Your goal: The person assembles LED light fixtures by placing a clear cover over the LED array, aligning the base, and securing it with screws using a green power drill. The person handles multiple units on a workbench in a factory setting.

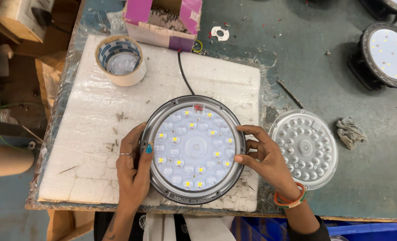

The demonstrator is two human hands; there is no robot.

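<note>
Round lamp housing (192,149) with its clear lens plate lies flat on the white foam sheet (87,134) on the table (341,89). Both hands cup its rim: the left hand (134,167) with thumb pressing the lens edge, the right hand (263,154) with fingertips curled on the opposite edge. Press evenly on both sides, probably to seat the lens; keep it level. A spare lens plate (304,148) lies just beside.

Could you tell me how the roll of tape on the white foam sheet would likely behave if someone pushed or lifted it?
The roll of tape lies flat on its side on the foam sheet, so a push would probably slide it rather than roll it. Set on edge, its round shape would likely roll. It looks like a thick, nearly full ring, so probably stiff and easy to lift by its open core.
</note>
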